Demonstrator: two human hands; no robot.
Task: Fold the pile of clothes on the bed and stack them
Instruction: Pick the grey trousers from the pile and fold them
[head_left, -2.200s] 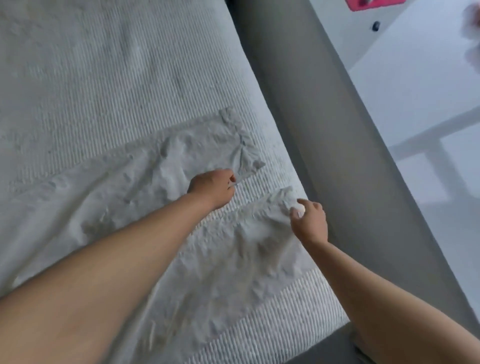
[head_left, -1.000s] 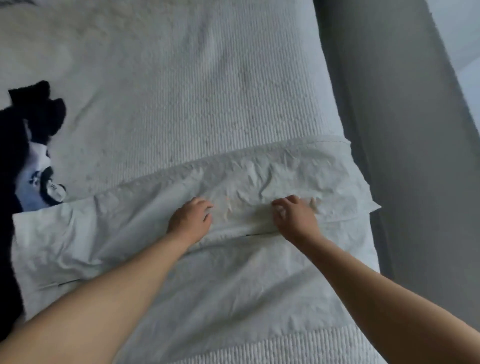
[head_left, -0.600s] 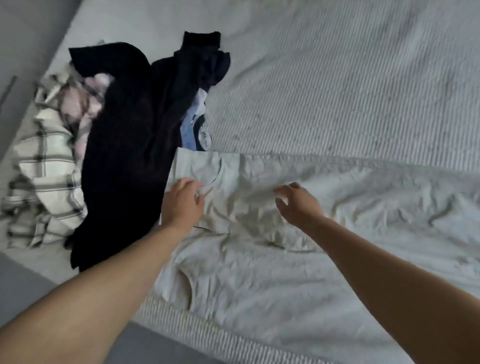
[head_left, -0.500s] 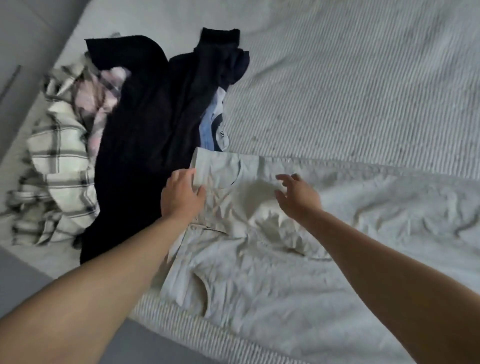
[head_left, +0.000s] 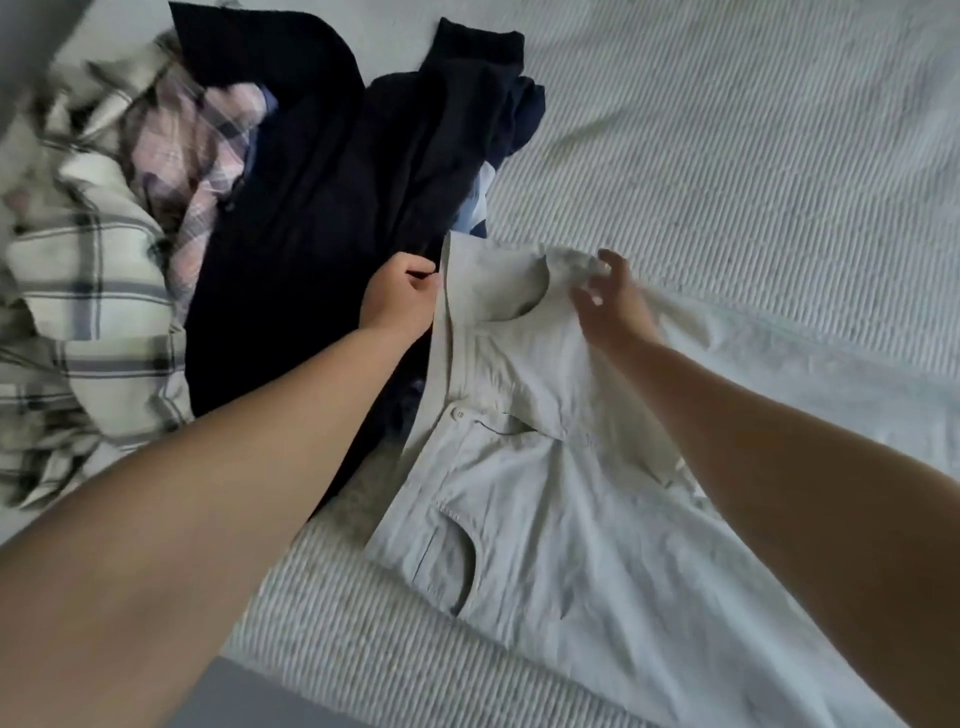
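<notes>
Clothes lie across a bed (head_left: 727, 130) covered in a pale ribbed spread that fills most of the view. Largest of the garments is a pair of light grey trousers (head_left: 545, 545), spread flat from the middle of the frame down toward the lower right, waistband toward the pile, with a button at the waist and 2 curved front pockets showing. Their upper part is doubled over, so the waistband edge stands up as a raised fold between the 2 hands.

Just left of the trousers, and touching their waistband, sprawls a black garment (head_left: 311, 234), unfolded and rumpled. Beyond it, at the left edge, lies a cream plaid shirt (head_left: 88, 291) with grey stripes, and between these 2 a pink plaid garment (head_left: 202, 156) shows in a crumpled heap. A small patch of light blue cloth (head_left: 475, 208) peeks out where the black garment meets the trousers.

Both bare forearms reach in from the bottom of the frame. The left hand (head_left: 400, 299) is at the outer waistband corner, fingers curled and pinching the edge of the trousers. The right hand (head_left: 613, 301) is blurred; its fingers appear bent over the raised fold near the pocket, but whether it is grasping the cloth I cannot tell.
</notes>
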